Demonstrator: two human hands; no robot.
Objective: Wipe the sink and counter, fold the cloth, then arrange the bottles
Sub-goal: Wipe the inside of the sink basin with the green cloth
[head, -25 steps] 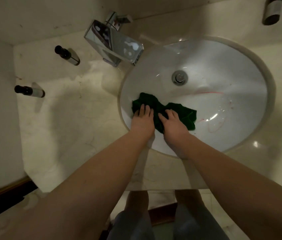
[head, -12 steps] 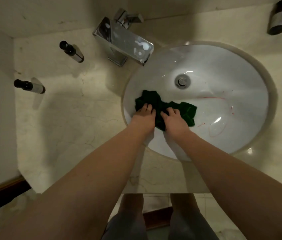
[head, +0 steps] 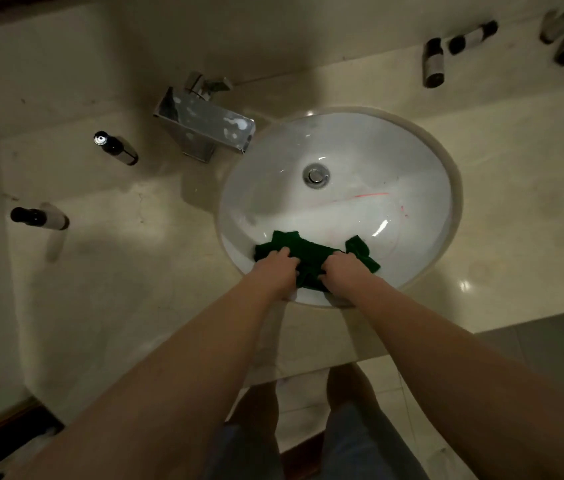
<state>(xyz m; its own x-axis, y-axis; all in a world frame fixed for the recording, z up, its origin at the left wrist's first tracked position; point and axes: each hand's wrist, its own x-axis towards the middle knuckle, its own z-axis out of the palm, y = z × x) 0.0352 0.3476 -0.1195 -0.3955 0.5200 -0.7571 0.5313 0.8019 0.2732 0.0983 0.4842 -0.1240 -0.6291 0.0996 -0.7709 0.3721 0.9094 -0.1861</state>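
Observation:
A green cloth [head: 303,252] lies crumpled on the near wall of the white oval sink [head: 395,174]. My left hand [head: 279,268] and my right hand [head: 341,270] both press down on it, fingers curled into the fabric. Red marks streak the basin right of the drain [head: 316,175]. On the beige counter [head: 118,278], two small dark-capped bottles stand left of the sink: one [head: 116,148] near the tap, one [head: 40,218] farther left. Several more bottles [head: 433,64] stand at the back right.
A chrome faucet [head: 204,124] juts over the sink's left rim. A wall bounds the counter on the left and at the back. The counter's front edge runs just behind my forearms, with my legs and tiled floor below.
Both hands have dragged the cloth from the sink's left wall down to its near wall. The camera has tilted, bringing the back-right bottles into view.

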